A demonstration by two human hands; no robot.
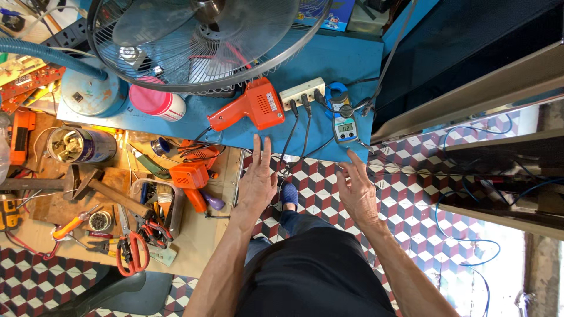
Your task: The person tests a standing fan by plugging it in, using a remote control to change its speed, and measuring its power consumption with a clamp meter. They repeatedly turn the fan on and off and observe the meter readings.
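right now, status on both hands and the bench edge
Left hand open, empty, fingertips at blue bench edge. Right hand open, empty, just below clamp meter. Orange soldering gun and power strip lie untouched ahead.

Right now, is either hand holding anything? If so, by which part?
Nothing is held. The left hand and the right hand are both open, fingers spread, at the near edge of the blue bench top, below the orange soldering gun and clamp meter.

Blue clamp meter (pixel 343 120), flat on blue bench
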